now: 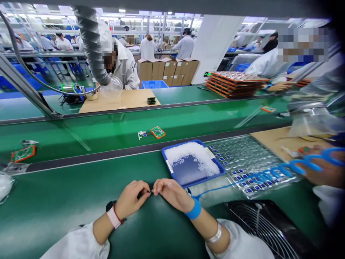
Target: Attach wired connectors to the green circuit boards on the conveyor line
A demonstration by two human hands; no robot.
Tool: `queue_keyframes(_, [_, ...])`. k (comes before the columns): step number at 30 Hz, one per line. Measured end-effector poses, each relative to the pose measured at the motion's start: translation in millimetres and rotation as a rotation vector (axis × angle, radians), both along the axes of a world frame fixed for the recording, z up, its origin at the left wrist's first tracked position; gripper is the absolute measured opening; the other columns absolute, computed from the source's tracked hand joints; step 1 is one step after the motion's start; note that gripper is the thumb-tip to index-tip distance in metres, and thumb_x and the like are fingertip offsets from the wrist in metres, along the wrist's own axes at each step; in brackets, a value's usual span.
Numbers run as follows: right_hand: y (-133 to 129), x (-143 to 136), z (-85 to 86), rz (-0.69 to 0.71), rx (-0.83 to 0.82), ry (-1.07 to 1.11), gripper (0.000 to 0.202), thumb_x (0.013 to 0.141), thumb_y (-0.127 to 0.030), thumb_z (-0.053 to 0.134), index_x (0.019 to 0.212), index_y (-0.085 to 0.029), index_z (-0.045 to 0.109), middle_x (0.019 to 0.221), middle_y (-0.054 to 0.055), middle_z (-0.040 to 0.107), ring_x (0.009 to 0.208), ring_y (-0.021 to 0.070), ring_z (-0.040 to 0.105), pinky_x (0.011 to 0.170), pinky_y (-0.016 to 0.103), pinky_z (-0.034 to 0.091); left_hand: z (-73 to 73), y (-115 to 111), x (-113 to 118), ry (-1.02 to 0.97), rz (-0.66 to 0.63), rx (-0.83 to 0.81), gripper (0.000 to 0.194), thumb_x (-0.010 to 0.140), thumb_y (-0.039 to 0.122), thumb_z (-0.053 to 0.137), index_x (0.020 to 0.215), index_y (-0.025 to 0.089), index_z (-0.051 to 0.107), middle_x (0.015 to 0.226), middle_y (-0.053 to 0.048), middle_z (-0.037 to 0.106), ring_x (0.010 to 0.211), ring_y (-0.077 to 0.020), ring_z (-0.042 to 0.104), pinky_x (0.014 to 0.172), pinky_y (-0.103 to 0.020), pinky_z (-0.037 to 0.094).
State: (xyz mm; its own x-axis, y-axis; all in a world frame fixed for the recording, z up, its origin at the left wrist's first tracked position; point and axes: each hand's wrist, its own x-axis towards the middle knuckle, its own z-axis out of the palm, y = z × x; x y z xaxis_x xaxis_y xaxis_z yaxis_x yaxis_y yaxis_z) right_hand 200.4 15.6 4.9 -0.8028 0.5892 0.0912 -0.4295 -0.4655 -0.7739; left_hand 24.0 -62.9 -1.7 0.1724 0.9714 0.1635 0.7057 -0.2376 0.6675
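Observation:
Over the green bench (67,201), my left hand (133,198) pinches a tiny dark piece between thumb and index finger. My right hand (172,194) meets it fingertip to fingertip, its fingers closed at the same spot; what they hold, if anything, is too small to name. A blue strap (194,209) circles my right wrist, with a coiled blue cord (280,171) running right. Just beyond my right hand lies a blue tray (185,183) with small white pieces (188,153). Right of the tray, a clear blister sheet (239,151) carries several small dark blue squares.
A black fan (269,223) stands at the lower right, near another person's hand (320,169). Circuit boards (157,132) lie on the green belt (107,133) ahead. Across it, a person leans over brown cardboard (129,99), beside stacked orange-edged panels (231,84).

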Motion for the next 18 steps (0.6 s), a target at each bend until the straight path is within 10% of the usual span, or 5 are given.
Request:
queue_keyframes(4, [12.1, 7.1, 4.7, -0.139, 0.112, -0.041, 0.026, 0.083, -0.041, 0.055, 0.08, -0.019, 0.068, 0.092, 0.008, 0.058, 0.089, 0.0183, 0.055, 0.084, 0.033, 0.044, 5.8, 32.0, -6.8, -0.044, 0.094, 0.013, 0.01, 0.086, 0.024, 0.048, 0.085, 0.019, 0.057, 0.077, 0.0, 0.062, 0.073, -0.0125, 0.056, 0.069, -0.024, 0.041])
queue_keyframes(13, [81.7, 74.6, 6.6, -0.85, 0.814, -0.766, 0.023, 0.079, -0.04, 0.059, 0.085, -0.018, 0.06, 0.086, 0.007, 0.061, 0.082, 0.0194, 0.056, 0.079, 0.035, 0.045, 18.1, 196.0, -3.9, 0.495, 0.465, -0.025, 0.043, 0.086, 0.05, 0.043, 0.08, 0.014, 0.065, 0.085, -0.012, 0.067, 0.084, -0.0252, 0.063, 0.074, -0.034, 0.042])
queue_keyframes(18, [103.3, 79.9, -16.5, -0.883, 1.006, -1.048, 0.016, 0.079, -0.03, 0.051, 0.072, -0.018, 0.056, 0.075, 0.006, 0.058, 0.074, 0.0187, 0.054, 0.07, 0.033, 0.045, 2.3, 223.4, -17.4, 0.503, 0.524, -0.086, 0.052, 0.083, 0.054, 0.043, 0.076, 0.008, 0.066, 0.079, -0.02, 0.066, 0.079, -0.0317, 0.063, 0.068, -0.037, 0.043])
